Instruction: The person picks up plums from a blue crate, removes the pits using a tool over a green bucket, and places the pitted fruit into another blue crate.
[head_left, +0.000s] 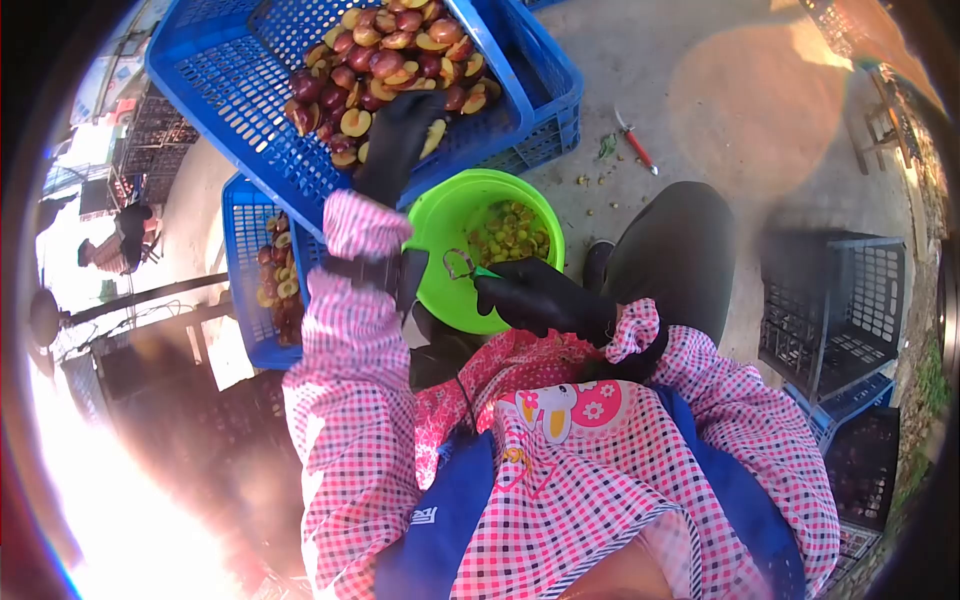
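left arm [350, 380] in a pink-and-white checked fabric sleeve: stretched forward, nearly straight, elastic cuff bunched at the wrist. left hand [400, 140] in a black glove at full reach, back of hand to camera, fingers pointing away and down; grip not readable from this angle. right arm [720, 400] in the same checked sleeve: bent hard at the elbow, forearm folded in across the lap. right hand [545, 300], also black-gloved, sits low and close to the body, well apart from left hand, fingers curled tight on a small green-handled metal-loop tool [461, 265]

Black gloves on left hand [395, 140], right hand [540, 298]; pink-white checked sleeves [350, 400]; blue apron [440, 520]; dark trousers [670, 250].
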